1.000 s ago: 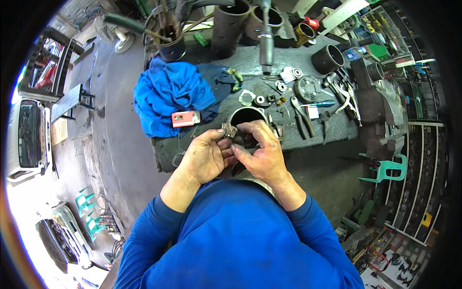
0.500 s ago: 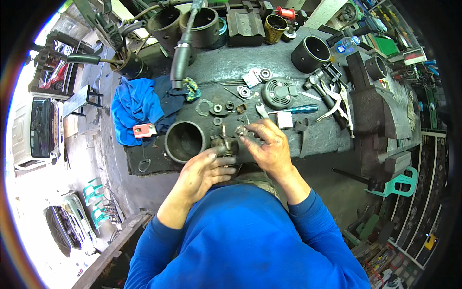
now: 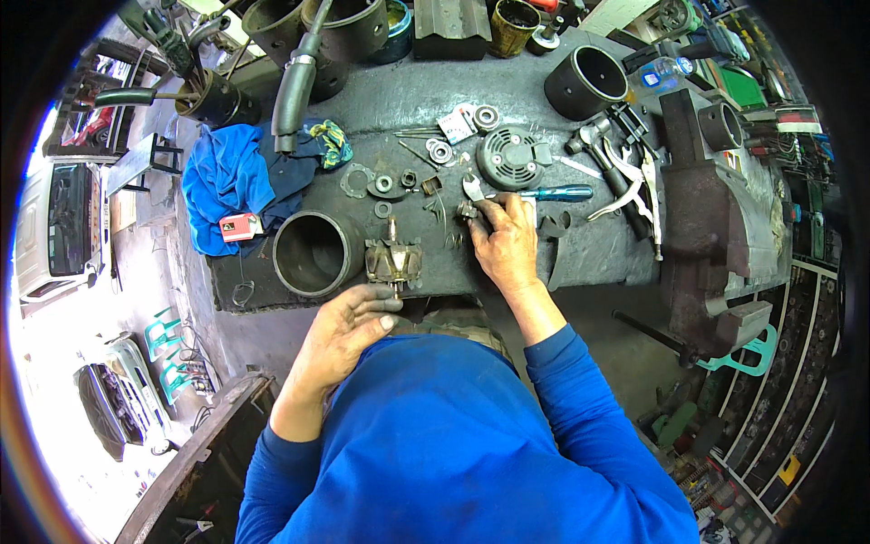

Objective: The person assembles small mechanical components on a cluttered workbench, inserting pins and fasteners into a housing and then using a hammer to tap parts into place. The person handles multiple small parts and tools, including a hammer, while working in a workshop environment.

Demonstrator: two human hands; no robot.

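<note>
A claw-pole alternator rotor (image 3: pixel 393 261) lies near the bench's front edge, its shaft pointing away from me. My left hand (image 3: pixel 349 328) rests by the near shaft end, fingers extended and slightly apart; whether they touch it I cannot tell. My right hand (image 3: pixel 507 240), over the middle of the bench, pinches a small metal part (image 3: pixel 468 209) whose kind is unclear. Just beyond that part is the jaw of a wrench (image 3: pixel 472 187). A blue-handled screwdriver (image 3: pixel 564 193) lies past my right fingers. The small box seen there earlier is hidden behind this hand.
Left of the rotor stands a thick metal cylinder (image 3: pixel 313 254). Farther back are a round slotted cover (image 3: pixel 513 158), bearings (image 3: pixel 440 151) and washers. Locking pliers (image 3: pixel 649 201) lie to the right, near a large vise (image 3: pixel 711 218). A blue cloth (image 3: pixel 227 186) bunches at left; a dark-handled tool (image 3: pixel 294 104) hangs above.
My right hand has moved away from the rotor, to the right and farther over the bench, with the small part. My left hand has drawn back from the rotor. The view has shifted too.
</note>
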